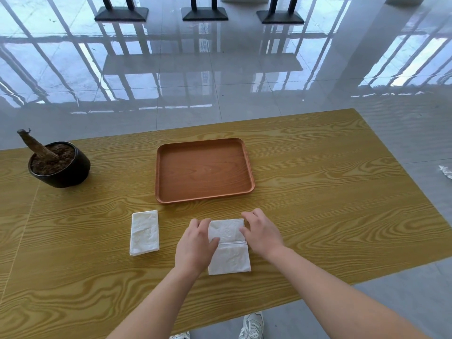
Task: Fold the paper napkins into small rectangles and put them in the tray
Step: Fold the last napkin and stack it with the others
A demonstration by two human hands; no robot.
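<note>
White napkin [228, 258] half-folded | left grip [195, 243], right grip [263, 234] pinch its opposite side edges

arms: both are showing bare from the left grip [195, 243] and right grip [263, 237] back to the frame edge | feet: person is wearing white lace-up trainers with grey panels, right shoe [252, 325] and left shoe [181, 335] peeking out nearer than the grips, under the bench [318, 192] edge
</note>
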